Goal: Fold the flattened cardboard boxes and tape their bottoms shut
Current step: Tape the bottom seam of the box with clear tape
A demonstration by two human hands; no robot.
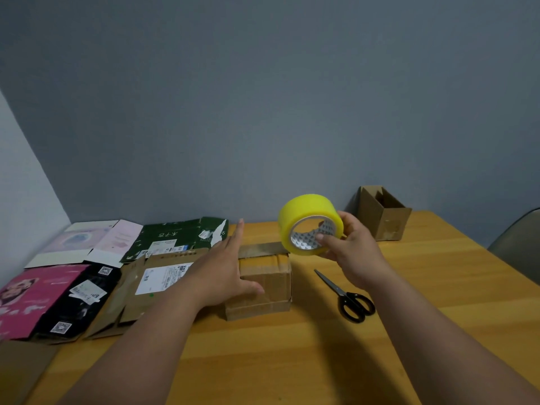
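Tape roll (310, 225) is held in the right hand (349, 244) grip, just right of & above the box (264, 283); left hand (226, 268) is laid flat, released, on the box, w/ the seam running left-right toward the roll.

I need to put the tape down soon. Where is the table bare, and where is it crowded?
The table is bare in front of the small box and scissors, and to the right between the scissors and the open box. The left side is crowded with flattened boxes.
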